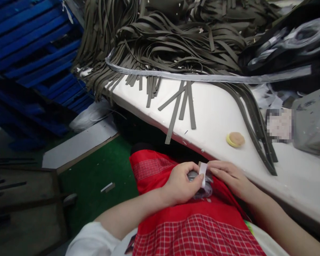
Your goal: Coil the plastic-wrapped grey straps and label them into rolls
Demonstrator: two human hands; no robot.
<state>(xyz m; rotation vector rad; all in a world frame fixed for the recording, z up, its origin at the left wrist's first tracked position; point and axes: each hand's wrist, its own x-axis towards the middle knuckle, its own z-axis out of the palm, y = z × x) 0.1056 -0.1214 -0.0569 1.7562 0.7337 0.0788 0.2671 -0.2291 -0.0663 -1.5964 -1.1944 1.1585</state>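
Observation:
My left hand (pixel 183 182) is closed over my lap, its thumb and forefinger pinching a short white strip (pixel 202 174). A narrow brownish edge shows at the strip's top. Just to the right, my right hand (pixel 230 176) has its fingers bent and pressed together at the strip's upper edge. Whatever lies between those fingertips is too small to tell. Beneath the strip, a loose coil of greyish translucent band (pixel 204 191) rests on the red apron (pixel 176 220), partly hidden by my left hand.
Dark olive straps (pixel 176 39) are heaped on the white table (pixel 210 106), some overhanging its edge. A long translucent band (pixel 192 76) lies across them. A round yellow-rimmed pad (pixel 236 139) and a grey plastic container (pixel 313 121) are at the right. Blue slats (pixel 32 39) stand left.

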